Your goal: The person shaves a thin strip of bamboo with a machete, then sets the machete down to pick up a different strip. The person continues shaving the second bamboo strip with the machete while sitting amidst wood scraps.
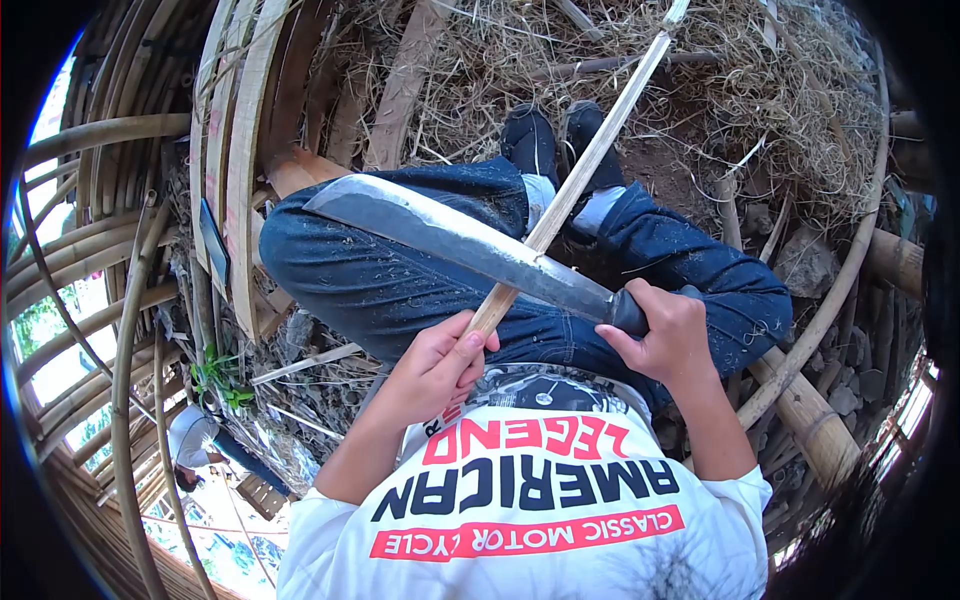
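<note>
My left hand [445,362] is closed around the near end of a long, narrow bamboo strip [590,165], which slants up and away between my knees. In my right hand [662,335] is the dark handle of a large machete [440,240]. Its broad blade points left over my thigh and crosses the strip, touching it or very close to it, a little beyond my left hand. The handle's middle is covered by my fingers.
Pale shavings [700,130] cover the ground ahead. Wooden planks [245,150] and a phone-like dark object [214,243] stand at the left. A bamboo lattice [90,250] curves along that side, with another person [195,440] beyond it. Thick bamboo poles [815,420] lie at the right.
</note>
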`<state>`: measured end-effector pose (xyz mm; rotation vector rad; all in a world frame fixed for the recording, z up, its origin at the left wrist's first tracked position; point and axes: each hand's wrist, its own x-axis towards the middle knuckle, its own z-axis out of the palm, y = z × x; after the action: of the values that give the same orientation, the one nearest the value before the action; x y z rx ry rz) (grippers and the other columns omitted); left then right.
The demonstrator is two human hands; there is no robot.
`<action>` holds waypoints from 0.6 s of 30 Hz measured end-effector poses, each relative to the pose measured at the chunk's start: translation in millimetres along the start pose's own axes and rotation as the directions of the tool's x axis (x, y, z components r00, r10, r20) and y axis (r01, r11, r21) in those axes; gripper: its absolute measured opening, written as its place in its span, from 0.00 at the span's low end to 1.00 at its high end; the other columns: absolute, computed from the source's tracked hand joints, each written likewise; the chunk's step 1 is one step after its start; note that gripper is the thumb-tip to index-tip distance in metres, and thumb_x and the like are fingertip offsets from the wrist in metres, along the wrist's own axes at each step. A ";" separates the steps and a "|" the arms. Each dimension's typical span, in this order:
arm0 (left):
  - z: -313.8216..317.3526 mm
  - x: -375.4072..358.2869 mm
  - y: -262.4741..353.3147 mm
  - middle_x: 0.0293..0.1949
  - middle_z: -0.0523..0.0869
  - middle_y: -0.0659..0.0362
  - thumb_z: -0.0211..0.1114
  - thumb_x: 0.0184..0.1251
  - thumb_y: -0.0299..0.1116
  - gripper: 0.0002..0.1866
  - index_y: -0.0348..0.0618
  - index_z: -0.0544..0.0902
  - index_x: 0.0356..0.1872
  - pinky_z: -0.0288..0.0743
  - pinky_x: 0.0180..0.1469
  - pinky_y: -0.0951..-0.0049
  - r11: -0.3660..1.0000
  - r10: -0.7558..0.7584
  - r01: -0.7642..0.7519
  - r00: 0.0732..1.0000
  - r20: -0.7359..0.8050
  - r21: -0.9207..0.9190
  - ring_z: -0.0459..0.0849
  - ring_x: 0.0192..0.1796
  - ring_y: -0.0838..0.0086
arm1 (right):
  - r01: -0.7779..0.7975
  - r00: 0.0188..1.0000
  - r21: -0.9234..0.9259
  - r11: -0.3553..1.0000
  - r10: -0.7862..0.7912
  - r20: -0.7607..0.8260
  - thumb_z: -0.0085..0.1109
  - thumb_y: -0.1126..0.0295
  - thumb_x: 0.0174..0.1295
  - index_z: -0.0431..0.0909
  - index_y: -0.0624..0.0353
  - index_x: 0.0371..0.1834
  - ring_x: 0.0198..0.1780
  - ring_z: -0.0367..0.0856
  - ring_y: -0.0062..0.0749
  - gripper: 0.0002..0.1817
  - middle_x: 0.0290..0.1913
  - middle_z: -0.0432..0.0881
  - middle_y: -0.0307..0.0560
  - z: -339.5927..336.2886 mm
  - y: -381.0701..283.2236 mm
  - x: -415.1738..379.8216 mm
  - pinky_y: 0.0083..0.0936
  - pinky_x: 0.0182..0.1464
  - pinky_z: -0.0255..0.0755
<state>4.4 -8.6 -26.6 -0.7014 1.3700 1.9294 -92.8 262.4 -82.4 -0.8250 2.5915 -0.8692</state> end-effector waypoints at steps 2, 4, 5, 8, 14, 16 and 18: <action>-0.7 -1.1 1.2 0.18 0.67 0.67 0.46 0.82 0.36 0.13 0.37 0.73 0.44 0.58 0.18 0.85 1.000 -0.004 0.004 1.000 -0.005 -0.003 0.61 0.16 0.88 | -0.003 1.000 0.007 1.000 0.003 0.001 0.72 0.47 0.50 0.78 0.56 0.32 0.22 0.83 0.40 0.24 0.21 0.81 0.47 -0.6 -0.5 0.8 0.29 0.25 0.74; -2.8 -2.5 2.8 0.18 0.67 0.67 0.46 0.82 0.36 0.12 0.37 0.73 0.43 0.58 0.18 0.85 1.000 -0.008 0.008 1.000 -0.012 -0.006 0.61 0.16 0.88 | -0.005 1.000 0.016 1.000 0.005 0.002 0.72 0.47 0.50 0.78 0.56 0.32 0.22 0.83 0.41 0.24 0.21 0.81 0.47 -1.6 -1.0 1.5 0.29 0.25 0.74; -4.5 -3.0 3.9 0.18 0.67 0.67 0.46 0.82 0.36 0.12 0.38 0.73 0.43 0.58 0.18 0.85 1.000 -0.005 0.005 1.000 -0.021 -0.002 0.60 0.16 0.88 | -0.038 0.999 0.042 0.998 0.038 0.005 0.72 0.50 0.49 0.78 0.58 0.33 0.24 0.82 0.46 0.23 0.22 0.79 0.50 -2.6 -0.8 1.5 0.32 0.26 0.73; -8.6 -4.2 4.5 0.18 0.66 0.68 0.46 0.82 0.36 0.12 0.38 0.73 0.43 0.58 0.18 0.85 1.000 0.001 -0.001 1.000 -0.024 0.008 0.60 0.16 0.88 | -0.074 0.997 0.067 0.995 0.074 0.000 0.72 0.53 0.49 0.77 0.60 0.33 0.26 0.81 0.52 0.22 0.23 0.78 0.53 -2.3 3.4 0.0 0.35 0.28 0.72; -17.7 -6.6 5.2 0.17 0.65 0.69 0.45 0.82 0.36 0.12 0.38 0.73 0.43 0.57 0.18 0.85 1.000 0.006 -0.006 1.000 -0.016 0.001 0.60 0.16 0.88 | -0.047 0.999 -0.015 0.999 0.046 -0.005 0.72 0.48 0.50 0.80 0.61 0.37 0.25 0.84 0.45 0.26 0.25 0.82 0.50 -4.2 13.6 -2.6 0.32 0.27 0.75; -19.5 -7.9 4.0 0.17 0.65 0.69 0.45 0.82 0.36 0.12 0.38 0.73 0.43 0.57 0.18 0.85 1.000 0.005 -0.005 1.000 -0.025 0.018 0.61 0.16 0.88 | -0.045 0.999 -0.020 0.999 0.045 0.001 0.72 0.48 0.50 0.80 0.61 0.37 0.25 0.84 0.45 0.26 0.25 0.82 0.50 -3.3 14.6 -2.7 0.32 0.27 0.75; -21.2 -8.4 2.4 0.17 0.66 0.68 0.47 0.82 0.37 0.12 0.38 0.73 0.43 0.57 0.15 0.85 1.000 0.018 -0.018 1.000 -0.018 0.002 0.60 0.15 0.88 | -0.039 0.999 -0.012 0.999 0.039 -0.001 0.72 0.48 0.50 0.80 0.61 0.37 0.25 0.84 0.45 0.26 0.25 0.82 0.50 -3.0 14.5 -2.8 0.32 0.27 0.75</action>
<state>8.9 -31.0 -25.5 -0.7092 1.3932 1.9405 -98.0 274.9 -88.8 -0.7744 2.6063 -0.8441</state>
